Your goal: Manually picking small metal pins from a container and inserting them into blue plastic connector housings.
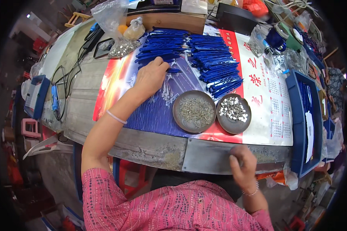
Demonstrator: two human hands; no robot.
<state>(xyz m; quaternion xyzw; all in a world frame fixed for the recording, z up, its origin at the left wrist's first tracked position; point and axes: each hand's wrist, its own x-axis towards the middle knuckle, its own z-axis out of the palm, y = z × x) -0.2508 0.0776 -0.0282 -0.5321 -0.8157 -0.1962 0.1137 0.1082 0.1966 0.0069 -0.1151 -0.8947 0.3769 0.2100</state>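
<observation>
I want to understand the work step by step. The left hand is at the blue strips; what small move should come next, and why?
Probably the left hand should close on one blue strip and draw it toward the two round dishes. Its fingertips already rest at the pile's edge, and the right hand waits at the table edge.

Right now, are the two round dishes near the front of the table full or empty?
Neither is empty. The left dish holds a thin heap of small greyish metal bits; the right dish holds shiny silver pieces, its rim bare.

Two round dishes (194, 111) — perhaps screws — blue tray (296, 127)
</observation>
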